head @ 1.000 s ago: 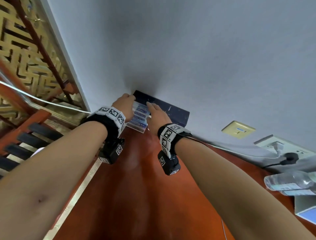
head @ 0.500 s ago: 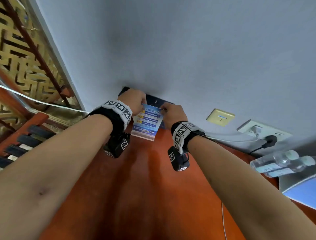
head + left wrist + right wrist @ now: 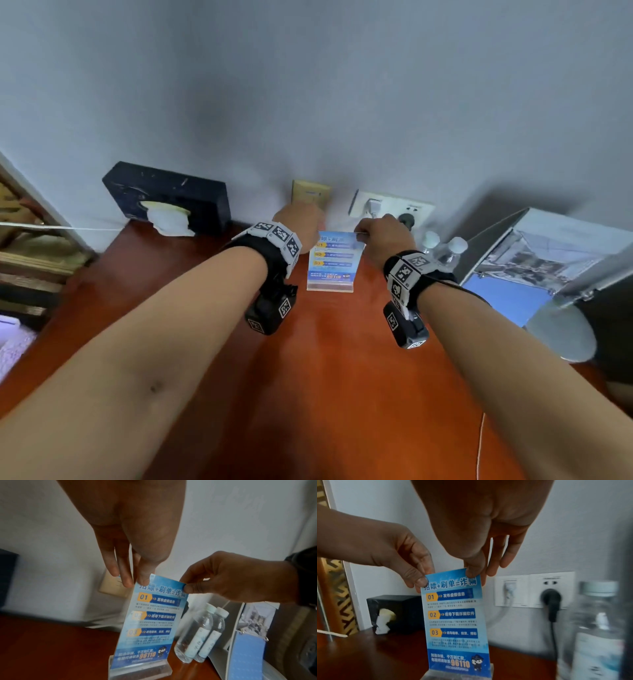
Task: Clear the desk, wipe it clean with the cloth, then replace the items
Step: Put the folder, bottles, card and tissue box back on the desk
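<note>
A blue printed notice in a clear acrylic stand (image 3: pixel 331 263) (image 3: pixel 150 622) (image 3: pixel 455 619) stands upright on the reddish wooden desk (image 3: pixel 308 377), its base on the desk near the wall. My left hand (image 3: pixel 301 222) (image 3: pixel 137 580) pinches its top left corner between thumb and fingers. My right hand (image 3: pixel 380 233) (image 3: pixel 474 573) pinches the top right corner the same way. No cloth is in sight in any view.
A black tissue box (image 3: pixel 168 198) stands against the wall at the left. Two water bottles (image 3: pixel 442 250) and a tilted framed display (image 3: pixel 534 267) stand at the right. Wall sockets (image 3: pixel 390 209) with plugs sit behind the stand. A white cord (image 3: pixel 479 445) lies at the front right.
Both hands have carried the notice stand to the right, away from the tissue box, and it now stands in front of the wall sockets. The head view has swung right.
</note>
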Demonstrator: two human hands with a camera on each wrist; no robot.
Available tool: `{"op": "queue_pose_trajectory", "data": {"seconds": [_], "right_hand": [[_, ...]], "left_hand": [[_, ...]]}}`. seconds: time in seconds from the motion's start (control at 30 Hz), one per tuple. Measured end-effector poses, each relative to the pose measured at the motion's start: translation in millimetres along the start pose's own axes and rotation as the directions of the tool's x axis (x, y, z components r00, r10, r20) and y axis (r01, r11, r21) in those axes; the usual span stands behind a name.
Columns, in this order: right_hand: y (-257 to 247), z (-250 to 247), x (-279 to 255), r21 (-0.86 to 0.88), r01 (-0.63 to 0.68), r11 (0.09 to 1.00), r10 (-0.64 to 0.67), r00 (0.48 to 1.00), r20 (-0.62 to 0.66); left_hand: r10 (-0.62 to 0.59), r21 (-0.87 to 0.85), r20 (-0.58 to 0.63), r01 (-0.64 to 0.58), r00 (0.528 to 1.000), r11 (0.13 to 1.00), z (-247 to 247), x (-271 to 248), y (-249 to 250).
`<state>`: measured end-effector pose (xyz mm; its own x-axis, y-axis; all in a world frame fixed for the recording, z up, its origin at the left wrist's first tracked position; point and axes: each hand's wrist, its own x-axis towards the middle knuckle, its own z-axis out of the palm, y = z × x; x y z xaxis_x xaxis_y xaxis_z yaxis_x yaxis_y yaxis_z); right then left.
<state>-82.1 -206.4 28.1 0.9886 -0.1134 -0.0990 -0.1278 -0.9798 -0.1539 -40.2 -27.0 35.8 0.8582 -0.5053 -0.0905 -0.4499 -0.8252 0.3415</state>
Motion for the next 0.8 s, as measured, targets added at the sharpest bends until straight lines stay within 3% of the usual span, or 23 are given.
{"op": "queue_pose_trajectory", "data": {"seconds": [0.13,0.3,0.53,0.8], "right_hand": [[62,0,1,-0.097,0.044,0.994,-0.045,0.999,-0.012],[104,9,15,-0.113,0.108,0.988,-0.117,0.99,-0.079],[129,25,30,-0.141,0.115,0.983,-0.127,0.989,-0.08],[138,35,36,-0.09,0.109,0.99,-0.116,0.991,-0.072]], "left_hand": [[0.011,0.087,-0.005,-0.01,1.0,0.996,28,23,49],[-0.057,0.091,-0.034,0.06,0.998,0.994,47,51,74],[-0.129,0.051,-0.066,0.133,0.989,0.99,65,76,82],[-0.1,0.095,-0.086,0.108,0.991,0.99,80,87,83]]}}
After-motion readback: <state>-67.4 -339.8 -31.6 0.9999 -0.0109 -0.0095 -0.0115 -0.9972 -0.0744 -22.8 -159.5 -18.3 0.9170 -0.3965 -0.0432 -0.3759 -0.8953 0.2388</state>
